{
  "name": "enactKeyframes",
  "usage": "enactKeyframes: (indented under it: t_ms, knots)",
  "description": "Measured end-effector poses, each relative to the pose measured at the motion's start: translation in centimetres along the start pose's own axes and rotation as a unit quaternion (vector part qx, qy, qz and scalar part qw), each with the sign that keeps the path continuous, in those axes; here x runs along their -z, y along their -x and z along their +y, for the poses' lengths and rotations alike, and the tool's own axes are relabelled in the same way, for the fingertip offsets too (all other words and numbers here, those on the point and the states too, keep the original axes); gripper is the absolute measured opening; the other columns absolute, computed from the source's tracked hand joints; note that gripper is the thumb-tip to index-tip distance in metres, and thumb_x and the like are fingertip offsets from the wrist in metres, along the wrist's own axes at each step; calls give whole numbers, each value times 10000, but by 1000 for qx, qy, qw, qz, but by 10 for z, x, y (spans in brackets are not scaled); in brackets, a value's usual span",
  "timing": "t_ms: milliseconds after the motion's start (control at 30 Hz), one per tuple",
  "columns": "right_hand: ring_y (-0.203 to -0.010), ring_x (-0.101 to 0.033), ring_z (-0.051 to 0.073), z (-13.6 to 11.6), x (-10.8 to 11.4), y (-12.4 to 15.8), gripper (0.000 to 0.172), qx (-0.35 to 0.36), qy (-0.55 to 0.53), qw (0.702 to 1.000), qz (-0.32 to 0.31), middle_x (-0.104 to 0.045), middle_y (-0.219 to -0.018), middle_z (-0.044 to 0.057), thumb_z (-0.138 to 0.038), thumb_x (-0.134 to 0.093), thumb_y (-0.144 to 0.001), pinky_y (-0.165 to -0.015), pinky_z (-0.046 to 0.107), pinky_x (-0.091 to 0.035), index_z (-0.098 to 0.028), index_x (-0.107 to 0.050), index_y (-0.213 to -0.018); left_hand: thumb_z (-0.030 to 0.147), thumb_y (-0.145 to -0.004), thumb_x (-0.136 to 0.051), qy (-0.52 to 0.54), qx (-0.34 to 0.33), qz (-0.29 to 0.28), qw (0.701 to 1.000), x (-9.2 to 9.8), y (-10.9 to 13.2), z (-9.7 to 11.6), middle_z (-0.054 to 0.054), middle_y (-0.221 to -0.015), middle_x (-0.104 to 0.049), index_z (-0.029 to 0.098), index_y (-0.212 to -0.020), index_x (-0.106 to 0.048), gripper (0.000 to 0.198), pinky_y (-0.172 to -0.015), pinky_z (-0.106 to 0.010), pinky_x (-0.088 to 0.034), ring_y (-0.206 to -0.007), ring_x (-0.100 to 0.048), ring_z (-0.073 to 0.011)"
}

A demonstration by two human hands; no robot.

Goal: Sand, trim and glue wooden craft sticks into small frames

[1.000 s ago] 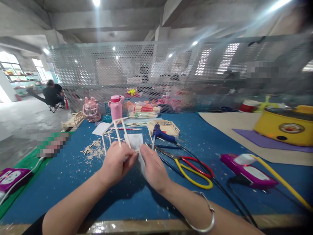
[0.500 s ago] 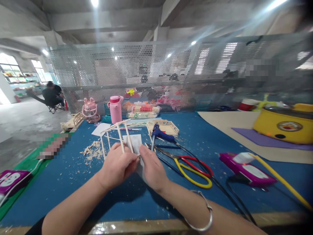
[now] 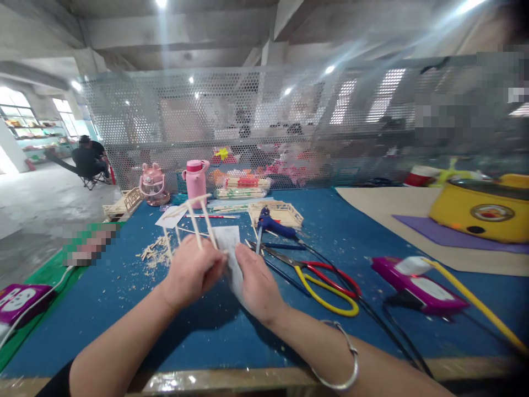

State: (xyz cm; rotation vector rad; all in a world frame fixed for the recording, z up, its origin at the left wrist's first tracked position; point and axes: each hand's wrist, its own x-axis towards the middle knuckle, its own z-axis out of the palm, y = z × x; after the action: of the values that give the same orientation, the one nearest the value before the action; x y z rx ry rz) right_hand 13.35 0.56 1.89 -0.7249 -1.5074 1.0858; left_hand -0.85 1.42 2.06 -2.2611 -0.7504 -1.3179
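My left hand (image 3: 194, 271) is closed around a small frame of thin wooden sticks (image 3: 196, 226), its uprights rising above the fingers. The lower part of the frame is hidden by that hand. My right hand (image 3: 258, 284) grips a strip of whitish paper (image 3: 230, 245), thumb along its edge, just right of my left hand. Behind the right hand lies a blue glue gun (image 3: 276, 227). To its right rest scissors (image 3: 326, 286) with one red and one yellow handle loop.
Wood scraps (image 3: 155, 253) lie on the blue table at left. Farther back stand a pink bottle (image 3: 195, 184), bundled sticks (image 3: 242, 187) and a stick-built tray (image 3: 285, 212). A purple power strip (image 3: 425, 292) and yellow pot (image 3: 479, 212) are at right; a mesh screen (image 3: 185, 121) rises behind.
My left hand has drawn slightly left, away from my right hand, carrying the stick frame with it and tilting it left. My right hand stays nearly where it was with the paper.
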Motion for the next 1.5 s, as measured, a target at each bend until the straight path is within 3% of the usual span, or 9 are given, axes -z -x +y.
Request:
enactKeyframes:
  t_ms: [333, 500, 700, 800, 900, 1000, 1100, 1267, 1500]
  knots:
    - [-588, -521, 158, -2, -2, 3, 492, 6, -2, 1000, -9, -587, -613, 23, -584, -333, -849, -595, 288, -451, -204, -620, -724, 160, -818, -484, -15, -15, -5, 1000, 0, 0, 1, 15, -566, -542, 203, -718, -508, 111, -584, -265, -372, -530, -482, -118]
    - [-647, -548, 157, -3, 6, -1, 502, -2, 6, 1000, -11, -649, -789, 72, -541, -316, -872, -630, 287, -453, -155, -636, -896, 155, -830, -471, -80, 45, 11, 996, 8, 0, -12, 2, -580, -557, 192, -740, -512, 105, -570, -267, -364, -548, -489, -130]
    - [-599, -530, 145, 5, 48, -41, 520, 37, 98, 987, 120, -657, -854, 81, -569, -340, -837, -573, 283, -443, -160, -613, -1005, 175, -802, -435, -28, 0, -253, 967, 3, -1, -2, 5, -588, -582, 200, -722, -509, 112, -550, -260, -375, -541, -528, -139]
    - [-577, -532, 130, 13, 65, -57, 524, 46, 115, 979, 164, -648, -859, 68, -581, -349, -823, -534, 265, -442, -163, -597, -1019, 262, -809, -488, -39, 32, -313, 949, -7, 3, 2, 1, -608, -626, 191, -1005, -532, 213, -557, -265, -391, -557, -574, -164]
    - [-622, -568, 132, 21, 71, -63, 477, 49, 119, 976, 173, -642, -910, 72, -553, -353, -833, -517, 251, -449, -175, -587, -1007, 454, -770, -548, -82, 119, -246, 958, -3, 4, -9, -34, -678, -676, 166, -1275, -382, 605, -573, -280, -403, -595, -605, -198]
    - [-714, -604, 160, 27, 72, -64, 434, 61, 108, 976, 180, -636, -964, 90, -520, -371, -836, -520, 258, -463, -174, -582, -990, 464, -843, -423, -127, 263, -100, 951, 18, 3, -35, -76, -843, -695, 165, -1289, -386, 538, -634, -292, -422, -723, -627, -214]
    - [-744, -611, 177, 29, 73, -66, 411, 68, 104, 975, 186, -636, -966, 92, -508, -375, -838, -517, 268, -462, -181, -577, -985, 441, -866, -348, -197, 407, -10, 892, 43, 6, -66, -102, -880, -677, 157, -1138, -538, 437, -684, -319, -430, -816, -621, -248]
    - [-743, -606, 175, 30, 80, -68, 418, 66, 119, 975, 177, -625, -975, 87, -530, -369, -832, -509, 266, -450, -199, -575, -984, 473, -773, -469, -109, 594, -158, 781, 52, 24, -96, -60, -648, -645, 141, -926, -623, 397, -573, -295, -434, -593, -608, -211]
    - [-723, -602, 178, 36, 82, -69, 457, 66, 129, 975, 170, -628, -964, 101, -538, -393, -818, -486, 262, -432, -176, -564, -1038, 344, -696, -615, 172, 673, -266, 668, 24, 23, -63, 58, -485, -531, 133, -1299, -363, 687, -475, -240, -457, -447, -567, -144]
